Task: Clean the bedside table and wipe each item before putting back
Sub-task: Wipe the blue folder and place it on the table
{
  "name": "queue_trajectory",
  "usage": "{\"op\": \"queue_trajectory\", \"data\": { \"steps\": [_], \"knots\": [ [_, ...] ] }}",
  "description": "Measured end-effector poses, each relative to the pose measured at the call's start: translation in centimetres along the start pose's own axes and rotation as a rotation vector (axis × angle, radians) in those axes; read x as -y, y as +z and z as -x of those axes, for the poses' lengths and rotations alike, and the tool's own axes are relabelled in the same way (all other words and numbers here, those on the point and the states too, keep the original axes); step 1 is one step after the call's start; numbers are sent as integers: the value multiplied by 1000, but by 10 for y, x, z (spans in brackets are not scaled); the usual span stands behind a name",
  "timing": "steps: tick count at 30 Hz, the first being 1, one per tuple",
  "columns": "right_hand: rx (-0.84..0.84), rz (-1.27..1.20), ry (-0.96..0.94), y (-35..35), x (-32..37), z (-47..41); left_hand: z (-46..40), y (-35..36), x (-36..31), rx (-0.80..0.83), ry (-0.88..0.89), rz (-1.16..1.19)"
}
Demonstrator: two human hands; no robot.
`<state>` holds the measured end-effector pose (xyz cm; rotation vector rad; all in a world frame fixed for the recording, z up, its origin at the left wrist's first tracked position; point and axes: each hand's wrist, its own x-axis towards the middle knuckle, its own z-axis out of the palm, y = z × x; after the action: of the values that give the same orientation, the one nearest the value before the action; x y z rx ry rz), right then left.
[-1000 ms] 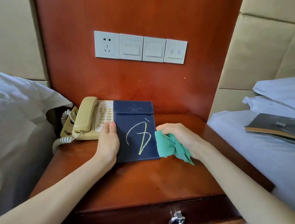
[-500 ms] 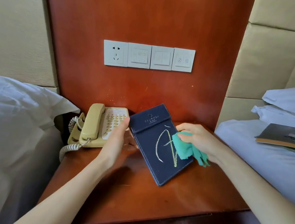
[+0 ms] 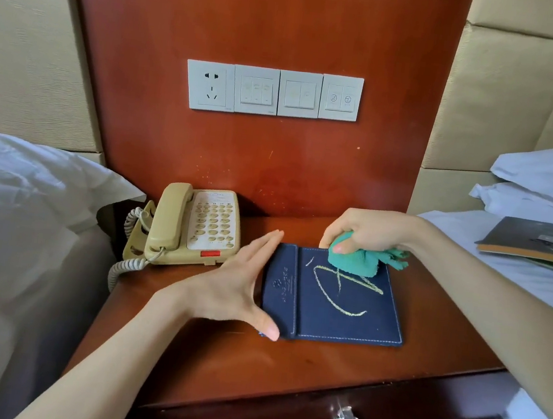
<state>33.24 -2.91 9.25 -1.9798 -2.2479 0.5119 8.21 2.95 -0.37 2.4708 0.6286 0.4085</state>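
Little of the cleaning looks finished: the navy folder (image 3: 334, 298) lies flat on the bedside table (image 3: 285, 365) with yellow scribbles unwiped, left hand (image 3: 235, 287) spread against its edge, right hand (image 3: 369, 232) clutching the green cloth (image 3: 355, 258), the phone (image 3: 190, 225) seemingly untouched.

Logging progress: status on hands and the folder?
Left hand open, bracing blue folder. Right hand grips green cloth on it. Yellow scribble remains.

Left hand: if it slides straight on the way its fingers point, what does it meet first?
The left hand lies along the blue folder's left edge, its fingers aimed at the wall. Bare bedside table top lies ahead, then probably the wooden back panel. The phone seems just left of that line; depth is unclear.
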Motion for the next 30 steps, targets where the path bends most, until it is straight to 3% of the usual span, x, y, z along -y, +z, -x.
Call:
{"op": "queue_trajectory", "data": {
  "steps": [3, 8, 11, 14, 18, 23, 27, 30],
  "knots": [
    [-23, 14, 9, 3, -2, -5, -4, 1, -2, -54, -81, 160],
    [-151, -139, 0, 20, -16, -15, -8, 4, -5, -176, -215, 173],
    [-461, -379, 9, 32, -21, -18, -8, 2, -1, -170, -268, 216],
    [-756, -340, 1, 55, -17, -22, -9, 3, 0, -153, -325, 139],
    [-653, -237, -61, 93, -11, -25, -7, 4, -4, -115, -309, -46],
    [-556, -194, -68, 99, -17, -23, -3, 7, -5, 191, -322, -120],
    [-565, -110, -47, 103, -13, -24, -5, 7, -3, 217, -354, -174],
    [-497, -49, -134, 103, -2, -22, -6, 7, -3, 218, -355, -204]
  ]
}}
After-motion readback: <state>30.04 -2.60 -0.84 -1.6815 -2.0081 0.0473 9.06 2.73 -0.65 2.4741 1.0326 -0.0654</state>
